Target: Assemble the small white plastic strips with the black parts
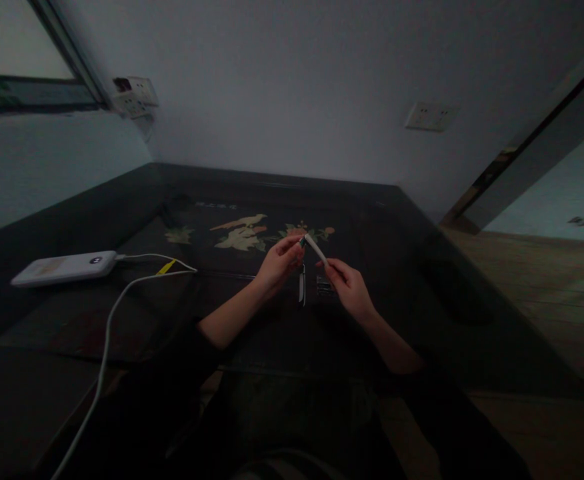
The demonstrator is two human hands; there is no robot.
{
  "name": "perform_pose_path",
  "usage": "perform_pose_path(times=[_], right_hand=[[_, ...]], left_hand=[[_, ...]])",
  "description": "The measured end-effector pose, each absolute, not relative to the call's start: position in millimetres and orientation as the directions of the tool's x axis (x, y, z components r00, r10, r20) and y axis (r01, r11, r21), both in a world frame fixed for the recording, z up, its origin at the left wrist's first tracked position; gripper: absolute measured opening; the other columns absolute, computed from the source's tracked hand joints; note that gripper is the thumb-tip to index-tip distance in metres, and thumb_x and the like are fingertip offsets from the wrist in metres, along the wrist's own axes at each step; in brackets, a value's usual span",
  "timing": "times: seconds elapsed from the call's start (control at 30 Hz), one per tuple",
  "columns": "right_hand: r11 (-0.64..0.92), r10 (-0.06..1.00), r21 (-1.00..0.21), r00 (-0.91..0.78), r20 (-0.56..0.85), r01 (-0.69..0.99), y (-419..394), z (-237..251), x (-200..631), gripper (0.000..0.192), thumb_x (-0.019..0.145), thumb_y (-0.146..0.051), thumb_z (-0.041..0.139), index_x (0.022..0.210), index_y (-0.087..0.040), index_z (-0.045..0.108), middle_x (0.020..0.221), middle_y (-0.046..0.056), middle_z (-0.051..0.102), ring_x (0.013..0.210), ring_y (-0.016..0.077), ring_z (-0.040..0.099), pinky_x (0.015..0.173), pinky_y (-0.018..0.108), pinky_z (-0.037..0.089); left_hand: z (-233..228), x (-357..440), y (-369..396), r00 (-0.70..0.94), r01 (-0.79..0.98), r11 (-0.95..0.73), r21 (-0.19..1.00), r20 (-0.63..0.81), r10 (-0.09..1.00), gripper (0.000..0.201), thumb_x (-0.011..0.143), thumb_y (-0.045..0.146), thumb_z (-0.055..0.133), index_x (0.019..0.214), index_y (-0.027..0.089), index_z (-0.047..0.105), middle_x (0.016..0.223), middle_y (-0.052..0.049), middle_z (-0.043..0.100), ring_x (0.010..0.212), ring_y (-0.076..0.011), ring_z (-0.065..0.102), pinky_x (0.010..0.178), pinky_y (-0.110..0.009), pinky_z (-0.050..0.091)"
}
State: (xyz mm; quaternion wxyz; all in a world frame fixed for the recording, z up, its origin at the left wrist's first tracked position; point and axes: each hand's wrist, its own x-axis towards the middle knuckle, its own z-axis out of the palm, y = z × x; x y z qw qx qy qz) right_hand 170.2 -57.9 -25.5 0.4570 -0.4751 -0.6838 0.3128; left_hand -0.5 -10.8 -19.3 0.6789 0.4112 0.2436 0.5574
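My right hand (346,283) pinches the lower end of a narrow white strip (316,249), which slants up toward my other hand. My left hand (278,264) has its fingers closed at the strip's upper end, where a small dark green bit (303,242) shows at the fingertips. The scene is too dim to tell what kind of object the strip is. Below and between the hands, a slim pale piece (301,287) lies on the black table. Beside it, partly behind my right hand, is a small dark object with shiny lines (324,287).
The black table (382,227) bears a painted bird-and-flower pattern. A white power bank (65,268) lies on the left, its white cable (108,333) with a yellow tag (166,267) running toward me. Wall sockets (431,117) are on the wall behind.
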Motion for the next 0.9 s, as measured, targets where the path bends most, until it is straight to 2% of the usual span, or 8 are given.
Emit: perform_pose_path(times=[0.13, 0.33, 0.53, 0.77, 0.9], right_hand=[[0.346, 0.937, -0.884, -0.162, 0.309, 0.315, -61.5, -26.3, 166.3, 0.037, 0.088, -0.044, 0.047, 0.102, -0.014, 0.065, 0.070, 0.002, 0.054, 0.056, 0.0114, 0.043, 0.049, 0.023, 0.032], [0.267, 0.948, -0.949, -0.225, 0.227, 0.168, -62.4, -25.8, 164.6, 0.039, 0.087, -0.046, 0.049, 0.101, -0.013, 0.063, 0.056, -0.004, 0.040, 0.048, 0.0082, 0.036, 0.045, 0.021, 0.027], [0.265, 0.962, -0.942, -0.123, 0.244, 0.204, -55.9, -29.1, 169.4, 0.036, 0.087, -0.045, 0.049, 0.100, -0.014, 0.062, 0.054, -0.005, 0.035, 0.046, 0.0082, 0.032, 0.043, 0.022, 0.021], [0.287, 0.950, -0.931, -0.191, 0.246, 0.225, -61.1, -25.6, 166.8, 0.038, 0.086, -0.047, 0.050, 0.100, -0.015, 0.064, 0.061, -0.002, 0.045, 0.051, 0.0088, 0.039, 0.046, 0.021, 0.029], [0.300, 0.952, -0.918, -0.140, 0.271, 0.261, -58.8, -27.9, 168.3, 0.038, 0.088, -0.046, 0.048, 0.102, -0.014, 0.064, 0.058, -0.003, 0.040, 0.050, 0.0091, 0.036, 0.045, 0.022, 0.026]], left_hand=[[-19.4, -0.6, -9.8, 0.256, -0.574, 0.038, 0.818, 0.135, 0.957, 0.046, 0.059, 0.037, 0.080, 0.097, 0.017, 0.066, 0.073, 0.003, 0.055, 0.062, -0.0046, 0.047, 0.062, -0.019, 0.040], [-17.7, 0.7, -10.4, 0.237, -0.594, 0.044, 0.803, 0.123, 0.964, 0.044, 0.058, 0.037, 0.081, 0.095, 0.016, 0.067, 0.074, 0.002, 0.057, 0.061, -0.0046, 0.047, 0.060, -0.019, 0.039], [-19.6, 1.9, -10.2, 0.251, -0.558, 0.060, 0.828, 0.099, 0.963, 0.049, 0.052, 0.037, 0.083, 0.094, 0.016, 0.069, 0.072, 0.002, 0.059, 0.061, -0.0048, 0.048, 0.062, -0.020, 0.040], [-19.0, 2.3, -9.6, 0.245, -0.596, 0.048, 0.802, 0.125, 0.961, 0.047, 0.056, 0.037, 0.082, 0.094, 0.013, 0.069, 0.064, 0.003, 0.054, 0.057, -0.0040, 0.045, 0.058, -0.019, 0.037], [-19.3, 1.6, -10.5, 0.241, -0.581, 0.057, 0.812, 0.105, 0.965, 0.048, 0.054, 0.038, 0.083, 0.092, 0.013, 0.069, 0.063, 0.003, 0.054, 0.058, -0.0042, 0.047, 0.060, -0.019, 0.038]])
